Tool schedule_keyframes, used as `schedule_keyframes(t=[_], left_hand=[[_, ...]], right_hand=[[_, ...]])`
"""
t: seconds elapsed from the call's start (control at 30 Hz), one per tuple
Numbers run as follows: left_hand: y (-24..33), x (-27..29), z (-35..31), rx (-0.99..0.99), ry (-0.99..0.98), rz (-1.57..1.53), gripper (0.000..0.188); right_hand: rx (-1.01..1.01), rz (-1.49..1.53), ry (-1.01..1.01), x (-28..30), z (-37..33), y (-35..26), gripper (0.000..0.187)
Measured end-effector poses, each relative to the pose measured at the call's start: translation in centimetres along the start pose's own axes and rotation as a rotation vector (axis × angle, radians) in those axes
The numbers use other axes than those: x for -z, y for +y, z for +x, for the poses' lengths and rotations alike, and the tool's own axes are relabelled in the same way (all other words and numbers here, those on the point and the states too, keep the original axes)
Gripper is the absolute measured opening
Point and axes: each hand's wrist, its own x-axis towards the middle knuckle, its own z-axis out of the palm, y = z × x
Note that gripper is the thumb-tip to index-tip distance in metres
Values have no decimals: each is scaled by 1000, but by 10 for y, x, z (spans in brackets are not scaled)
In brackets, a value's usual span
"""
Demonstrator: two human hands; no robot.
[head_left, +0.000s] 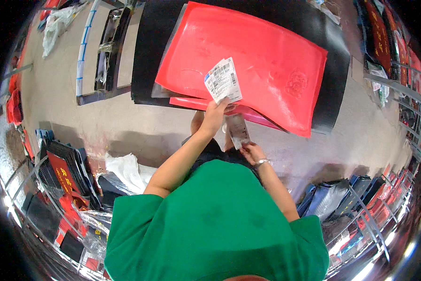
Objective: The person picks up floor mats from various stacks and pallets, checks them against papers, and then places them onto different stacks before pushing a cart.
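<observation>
Labels (223, 82) over red mat (266, 70) | black mats (147, 61) beneath | floor (365, 129), probably concrete

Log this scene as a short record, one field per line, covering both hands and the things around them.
Left hand: holds white printed labels, fanned out
Right hand: holds a greyish slip, blurred
Right wrist: band
Behind labels: red mat; contact unclear
Under red mat: larger black mat
Person's left: crumpled white wrapping
Clothing: green shirt
</observation>
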Motion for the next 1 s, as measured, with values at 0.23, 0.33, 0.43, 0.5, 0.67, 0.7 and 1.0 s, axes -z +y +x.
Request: schedule_keyframes(t=[0.23, 0.33, 0.43, 0.5, 0.67, 0.7, 1.0], left_hand=[[-56, 59, 19, 182, 17, 155, 31], [-74, 96, 12, 313, -1, 234, 38], [-68, 92, 5, 410, -150, 208, 36], [-53, 73, -3, 385, -238, 150, 35], [-31, 54, -4, 320, -241, 174, 32], [-31, 55, -5, 311, -245, 190, 31], [-92, 126, -2, 3, 164, 369, 29]], right_hand=[[319, -702, 11, -18, 101, 19, 23], [108, -363, 58, -42, 65, 11, 22], [262, -554, 167, -54, 28, -17, 23], [801, -902, 318, -75, 28, -50, 25], [1069, -1022, 234, -182, -1, -148, 27], [987, -1157, 179, -192, -4, -157, 27], [991, -802, 224, -135, -16, -169, 22]])
